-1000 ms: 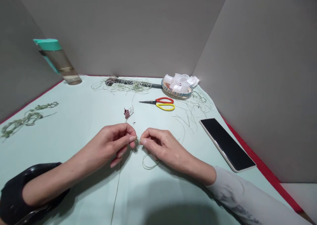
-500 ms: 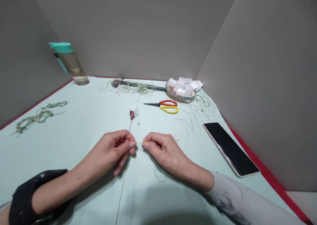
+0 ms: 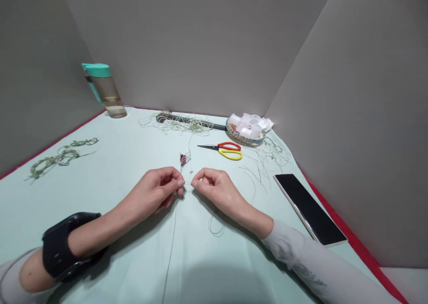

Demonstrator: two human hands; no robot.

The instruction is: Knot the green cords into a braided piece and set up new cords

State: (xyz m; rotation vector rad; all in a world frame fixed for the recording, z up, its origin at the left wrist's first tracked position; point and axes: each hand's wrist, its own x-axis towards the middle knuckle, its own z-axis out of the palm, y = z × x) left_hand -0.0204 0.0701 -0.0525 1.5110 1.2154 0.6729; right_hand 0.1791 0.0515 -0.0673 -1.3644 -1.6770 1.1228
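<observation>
Between my two hands runs a thin pale-green cord (image 3: 188, 183), pinched at both sides of a narrow gap. My left hand (image 3: 163, 187) closes thumb and forefinger on it, its other fingers curled below. On the opposite side my right hand (image 3: 212, 187) pinches the cord between thumb and fingertips. Just beyond my left hand is a small dark-red binder clip (image 3: 183, 159), with cord leading from it toward the fingers. One strand trails down toward the table's front edge, and a loose loop (image 3: 216, 227) lies under my right wrist. The exact knotting at the fingertips is too fine to tell.
Scissors (image 3: 227, 150) with red and yellow handles lie past the hands. Behind them are tangled cord (image 3: 194, 125) over a dark rod and a basket (image 3: 245, 139) of white spools. A bottle (image 3: 112, 96), braided cord pieces (image 3: 55, 161) and a phone (image 3: 309, 208) lie around.
The camera view has shifted slightly, so the table things appear a little lower and most sit further right. Both hands have moved slightly away from me, still pinching the cord.
</observation>
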